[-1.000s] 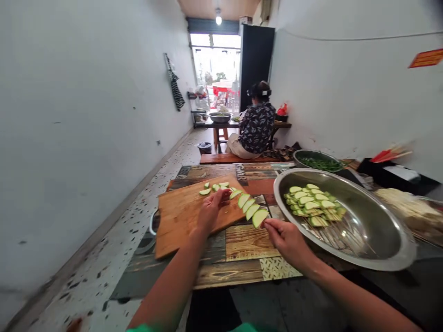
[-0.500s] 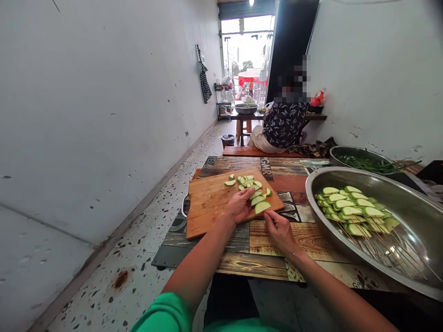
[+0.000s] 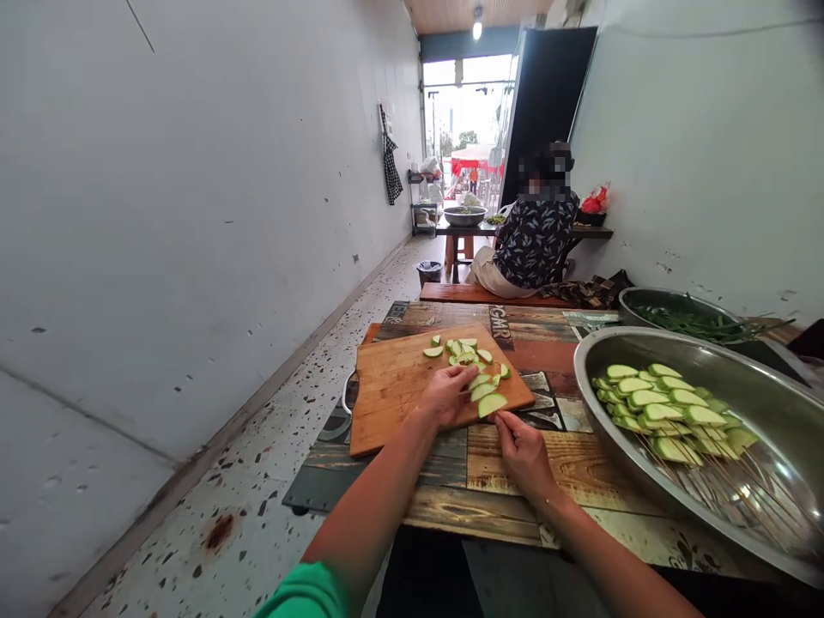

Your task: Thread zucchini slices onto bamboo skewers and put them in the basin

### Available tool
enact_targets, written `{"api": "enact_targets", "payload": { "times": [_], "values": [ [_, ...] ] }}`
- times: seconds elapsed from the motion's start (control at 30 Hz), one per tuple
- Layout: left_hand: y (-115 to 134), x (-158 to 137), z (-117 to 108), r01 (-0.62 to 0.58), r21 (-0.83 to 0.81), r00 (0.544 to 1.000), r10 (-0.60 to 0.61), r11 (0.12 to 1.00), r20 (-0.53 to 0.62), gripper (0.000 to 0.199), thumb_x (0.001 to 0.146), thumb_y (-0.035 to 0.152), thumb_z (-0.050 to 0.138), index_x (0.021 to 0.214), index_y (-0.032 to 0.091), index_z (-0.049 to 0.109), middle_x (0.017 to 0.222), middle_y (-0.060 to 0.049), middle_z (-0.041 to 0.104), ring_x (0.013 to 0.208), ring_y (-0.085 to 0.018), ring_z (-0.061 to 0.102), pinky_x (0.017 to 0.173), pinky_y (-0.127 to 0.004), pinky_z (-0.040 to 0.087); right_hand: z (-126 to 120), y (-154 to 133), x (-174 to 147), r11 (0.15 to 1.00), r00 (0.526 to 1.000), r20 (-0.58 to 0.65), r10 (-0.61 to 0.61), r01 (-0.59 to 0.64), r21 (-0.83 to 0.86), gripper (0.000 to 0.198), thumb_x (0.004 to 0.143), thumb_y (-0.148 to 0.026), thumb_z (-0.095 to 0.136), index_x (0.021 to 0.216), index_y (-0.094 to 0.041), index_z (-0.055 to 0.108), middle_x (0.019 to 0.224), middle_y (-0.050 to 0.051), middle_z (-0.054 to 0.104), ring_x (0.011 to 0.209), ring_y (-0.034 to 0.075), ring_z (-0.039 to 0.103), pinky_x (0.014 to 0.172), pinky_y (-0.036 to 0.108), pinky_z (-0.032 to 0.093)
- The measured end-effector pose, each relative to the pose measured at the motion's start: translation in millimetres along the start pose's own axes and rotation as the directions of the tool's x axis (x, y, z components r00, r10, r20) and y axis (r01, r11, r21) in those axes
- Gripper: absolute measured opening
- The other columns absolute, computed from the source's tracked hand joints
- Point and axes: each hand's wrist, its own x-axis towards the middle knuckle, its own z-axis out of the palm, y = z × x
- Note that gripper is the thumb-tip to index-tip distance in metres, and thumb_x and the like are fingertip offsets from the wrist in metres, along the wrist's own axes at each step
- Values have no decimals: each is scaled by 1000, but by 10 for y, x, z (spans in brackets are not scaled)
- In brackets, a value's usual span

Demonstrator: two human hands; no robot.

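On a patchwork-printed worktop (image 3: 566, 468) lettered "GMR", in a narrow white-walled room with speckled floor, both hands (image 3: 444, 396) (image 3: 524, 451) pinch green slices (image 3: 484, 396) over a cutting board (image 3: 399, 386).

Narrow room, white walls (image 3: 193, 172), speckled terrazzo floor (image 3: 257, 455). Open doorway (image 3: 467, 112) at the far end, daylight pouring in, ceiling lamp (image 3: 477, 26) lit.

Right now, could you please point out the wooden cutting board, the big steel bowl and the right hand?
wooden cutting board (image 3: 392, 386), head view, bare left part of its top.
big steel bowl (image 3: 760, 365), head view, inner far wall.
right hand (image 3: 524, 451), head view, back of the hand.
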Motion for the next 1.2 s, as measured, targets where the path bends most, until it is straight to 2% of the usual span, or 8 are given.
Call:
{"api": "enact_targets", "payload": {
  "times": [0.2, 0.57, 0.77, 0.9, 1.0, 1.03, 1.1, 1.2],
  "values": [
    [60, -2, -79, 10, 258, 995, -35, 966, 92, 50, 45, 40, 88, 68, 13, 53, 50, 7, 45, 36, 0, 28, 37, -19, 10, -34, 27, -3, 999, 999, 34, -22, 21, 34, 42, 91, -44, 40, 91, -13, 69, 88, 10, 69, 74, 17, 64, 67, 23, 45],
    [94, -47, 63, -23, 75, 997, 28, 997, -67, 54, 28, 32, 92, 57, 12, 50, 43, 7, 43, 34, 0, 27, 36, -20, 8, -96, 57, 55, 983, 990, 127, 61, -82, 167, 44, 90, -50, 43, 92, -13, 68, 80, 8, 68, 75, 19, 63, 68, 25, 48],
    [64, -20, 36, -6, 92, 997, 12, 996, -72, 53, 33, 31, 91, 53, 14, 46, 41, 9, 39, 32, 1, 24, 36, -21, 5, -102, 21, 15, 994, 995, 27, -101, 102, -50, 37, 90, -42, 41, 90, -17, 68, 93, 12, 69, 84, 24, 65, 76, 31, 48],
    [52, -3, 12, 3, 83, 997, 3, 997, -71, 53, 33, 31, 91, 55, 14, 46, 43, 9, 39, 33, 1, 23, 36, -20, 4, -132, -48, 44, 928, 974, 162, 160, -205, 312, 37, 81, -53, 53, 81, -17, 63, 56, 1, 54, 50, 13, 52, 49, 23, 43],
    [47, 9, -2, 1, 56, 999, 2, 998, -47, 52, 35, 29, 91, 55, 14, 45, 44, 9, 38, 34, 1, 23, 36, -20, 4, -170, -65, 80, 692, 847, 438, 302, -510, 510, 41, 76, -59, 57, 86, -19, 57, 42, -11, 22, 31, 6, 14, 31, 20, 19],
    [44, 16, -6, 0, 50, 999, 2, 999, -44, 52, 36, 28, 91, 54, 14, 44, 44, 9, 38, 34, 1, 23, 36, -21, 4, -179, -60, 88, 676, 833, 461, 306, -531, 510, 42, 75, -59, 57, 87, -19, 57, 42, -12, 21, 31, 6, 11, 30, 20, 17],
    [36, 34, -16, -4, 50, 998, 7, 999, -63, 51, 36, 26, 90, 54, 13, 45, 45, 8, 40, 35, 1, 24, 37, -21, 4, -185, -37, 93, 806, 900, 349, 260, -402, 435, 40, 76, -55, 58, 86, -17, 60, 46, -7, 40, 34, 8, 31, 36, 21, 30],
    [21, 58, -27, 2, 60, 996, 4, 998, -91, 48, 36, 25, 90, 56, 12, 48, 46, 7, 43, 35, 1, 26, 37, -21, 4, -167, -3, 71, 994, 996, 85, 15, -24, 109, 33, 83, -45, 52, 88, -16, 67, 81, 8, 68, 70, 18, 62, 65, 27, 48]
  ]
}}
